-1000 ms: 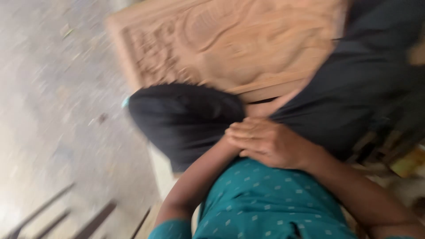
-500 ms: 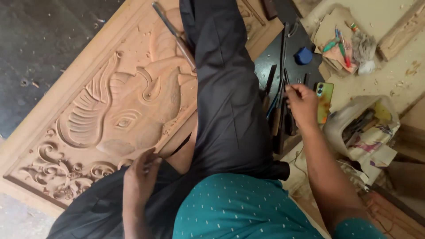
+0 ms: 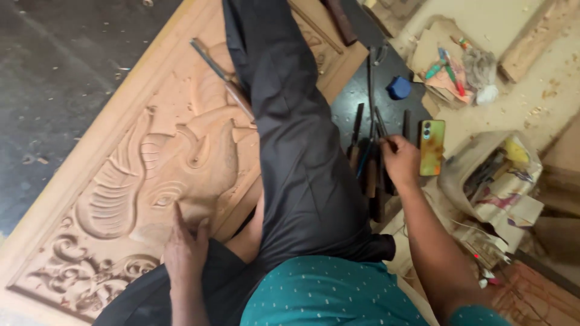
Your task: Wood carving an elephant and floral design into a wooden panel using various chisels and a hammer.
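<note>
We rest our left hand flat and open on the carved panel; our right hand closes on one chisel among the row beside the phone. Tool selection seems under way; lifting it free calls for care with neighbouring blades.

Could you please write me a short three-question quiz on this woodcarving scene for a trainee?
1. True or false: the left hand rests flat on the carved wooden panel.
2. What is the right hand reaching into?
A. the row of chisels on the dark board
B. the blue cap
C. the plastic bag
3. Fill in: a single long chisel lies on the panel beside the person's ____.

Key
1. True.
2. A; its fingers are among the chisel handles, just left of the phone.
3. Leg, in dark trousers.
</note>
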